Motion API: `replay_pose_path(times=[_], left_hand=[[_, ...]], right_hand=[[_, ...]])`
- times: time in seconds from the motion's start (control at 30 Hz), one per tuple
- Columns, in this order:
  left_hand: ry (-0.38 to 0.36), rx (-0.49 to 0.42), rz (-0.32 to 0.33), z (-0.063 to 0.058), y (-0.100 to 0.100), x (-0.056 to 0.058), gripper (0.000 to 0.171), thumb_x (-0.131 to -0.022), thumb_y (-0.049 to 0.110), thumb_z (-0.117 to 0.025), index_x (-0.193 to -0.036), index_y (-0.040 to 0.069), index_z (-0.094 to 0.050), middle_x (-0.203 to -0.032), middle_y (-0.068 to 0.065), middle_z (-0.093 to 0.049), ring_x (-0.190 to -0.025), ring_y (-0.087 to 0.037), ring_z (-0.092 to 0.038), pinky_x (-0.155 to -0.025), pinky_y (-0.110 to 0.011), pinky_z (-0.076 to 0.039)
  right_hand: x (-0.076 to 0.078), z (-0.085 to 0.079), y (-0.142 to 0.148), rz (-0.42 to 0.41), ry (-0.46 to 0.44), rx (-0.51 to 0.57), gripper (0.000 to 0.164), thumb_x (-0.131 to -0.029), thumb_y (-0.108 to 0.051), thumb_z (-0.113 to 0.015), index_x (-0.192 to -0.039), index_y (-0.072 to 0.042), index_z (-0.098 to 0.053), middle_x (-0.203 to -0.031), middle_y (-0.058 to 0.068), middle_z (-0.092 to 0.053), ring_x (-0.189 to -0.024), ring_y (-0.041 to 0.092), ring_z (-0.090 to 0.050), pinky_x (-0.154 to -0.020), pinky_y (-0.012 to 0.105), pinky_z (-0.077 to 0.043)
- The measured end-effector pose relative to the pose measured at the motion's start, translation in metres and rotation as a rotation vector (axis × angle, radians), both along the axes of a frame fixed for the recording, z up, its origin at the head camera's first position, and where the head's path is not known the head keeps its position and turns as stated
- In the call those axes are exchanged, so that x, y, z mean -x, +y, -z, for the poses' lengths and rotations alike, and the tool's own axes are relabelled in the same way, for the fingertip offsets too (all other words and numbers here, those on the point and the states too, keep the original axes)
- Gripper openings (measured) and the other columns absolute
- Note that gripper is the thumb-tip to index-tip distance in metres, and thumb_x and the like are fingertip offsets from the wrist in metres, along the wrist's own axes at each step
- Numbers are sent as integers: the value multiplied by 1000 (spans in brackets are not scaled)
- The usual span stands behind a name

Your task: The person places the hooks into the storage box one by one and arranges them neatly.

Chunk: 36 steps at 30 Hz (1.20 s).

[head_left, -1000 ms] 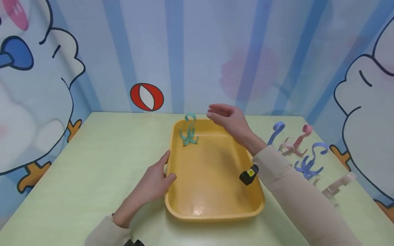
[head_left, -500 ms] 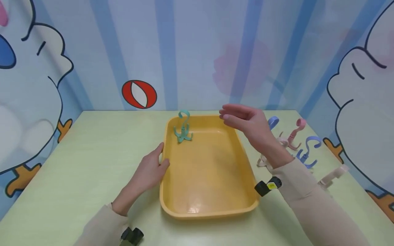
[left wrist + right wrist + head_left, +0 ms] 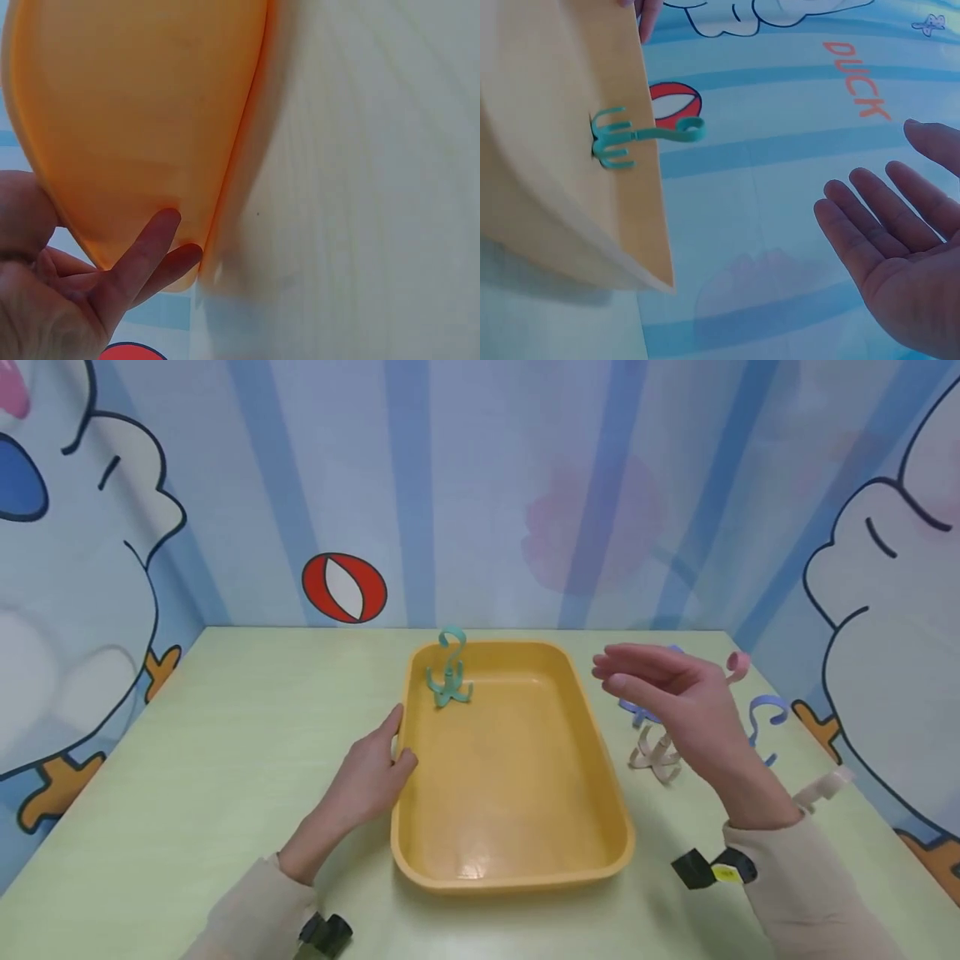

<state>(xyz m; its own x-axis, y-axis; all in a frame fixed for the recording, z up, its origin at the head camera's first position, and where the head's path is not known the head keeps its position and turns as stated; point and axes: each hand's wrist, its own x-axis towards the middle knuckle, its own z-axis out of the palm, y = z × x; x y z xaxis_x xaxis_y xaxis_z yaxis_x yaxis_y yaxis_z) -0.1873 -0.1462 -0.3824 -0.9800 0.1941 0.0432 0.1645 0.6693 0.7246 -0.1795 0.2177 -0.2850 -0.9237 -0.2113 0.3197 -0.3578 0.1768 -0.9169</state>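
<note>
My left hand [image 3: 371, 774] grips the left rim of a yellow tray [image 3: 510, 793], its thumb over the edge; the left wrist view shows the fingers [image 3: 142, 259] against the tray's outer side. Inside the tray's far left corner stands a teal multi-pronged hook [image 3: 448, 685], prongs down and its curl above the rim. To the right of the tray, my right hand [image 3: 693, 710] hovers with extended fingers and nothing in it. Below and beside it are a beige hook [image 3: 655, 763] and a blue hook [image 3: 639, 713], the latter partly hidden by the hand.
Farther right on the pale green table [image 3: 300, 693] are a pink hook [image 3: 738, 665], another blue hook [image 3: 769, 700] and a pale hook [image 3: 825, 787], all partly covered by the right hand or arm. A blue striped printed backdrop [image 3: 480, 510] rises behind the table.
My right hand has moved right and nearer, from over the tray's far side to above the hooks. The left hand keeps its hold on the tray, and the teal hook stays standing inside.
</note>
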Motion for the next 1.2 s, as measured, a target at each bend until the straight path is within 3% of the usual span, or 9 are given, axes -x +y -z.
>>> replay_pose_path(times=[0.1,0.17,0.23,0.33,0.47,0.7,0.87,1.03,1.2], left_hand=[[9,19,-4,-1,1,0,76,-98,14,-44,-167,-3,-18,-161,-25,-47,-61,-16,-53,-66,-31,-50],[13,33,-9,-2,1,1,76,-98,14,-45,-167,-4,-19,-161,-25,-47,-69,-18,-58,-69,-31,-50],[8,38,-14,-2,1,1,76,-98,15,-45,-167,-4,-19,-162,-24,-46,-73,-19,-59,-69,-31,-51],[-5,34,-20,-2,1,1,76,-98,14,-45,-167,-4,-19,-162,-25,-46,-69,-18,-58,-64,-31,-50],[-19,26,-24,-2,1,0,76,-98,14,-45,-167,-3,-18,-161,-25,-46,-63,-16,-55,-60,-30,-49],[-13,33,-35,-4,0,0,76,-98,14,-46,-167,-4,-19,-160,-26,-47,-68,-17,-59,-62,-29,-50],[-31,30,-40,-3,0,-1,76,-98,14,-46,-167,-3,-18,-161,-25,-46,-64,-16,-56,-60,-29,-49],[-30,21,-38,-3,1,-1,77,-98,14,-46,-167,-3,-18,-160,-25,-48,-60,-15,-54,-59,-29,-48],[-18,13,-27,-2,2,0,77,-97,14,-46,-167,-3,-19,-157,-25,-50,-57,-14,-51,-57,-28,-47]], right_hand=[[-9,0,15,47,56,-22,34,-102,-9,-68,-136,-9,-72,-119,-10,-79,-106,4,-76,-127,23,17],[-13,0,25,86,73,-35,34,-103,-9,-67,-136,-8,-71,-118,-11,-79,-104,2,-76,-125,32,24],[-16,0,34,120,54,-50,35,-103,-10,-67,-138,-7,-69,-119,-11,-79,-104,2,-76,-130,33,16],[-21,0,47,193,-5,-116,40,-103,-17,-68,-142,-9,-67,-121,-14,-78,-105,2,-76,-129,19,-14],[-27,1,61,256,-27,-162,40,-102,-17,-69,-142,-8,-66,-120,-16,-78,-110,-1,-73,-101,9,-48],[-31,4,83,323,26,-283,38,-103,-18,-69,-140,-11,-69,-117,-21,-77,-137,-10,-51,-92,4,-48],[-35,4,98,341,25,-310,38,-103,-18,-68,-139,-7,-68,-117,-21,-77,-122,-11,-63,-90,4,-49],[-39,6,120,417,-27,-378,42,-103,-25,-68,-143,-11,-66,-112,-34,-72,-99,-12,-70,-84,2,-46],[-43,12,144,448,-32,-445,46,-105,-28,-66,-148,-12,-62,-112,-38,-67,-102,-17,-63,-81,0,-44]])
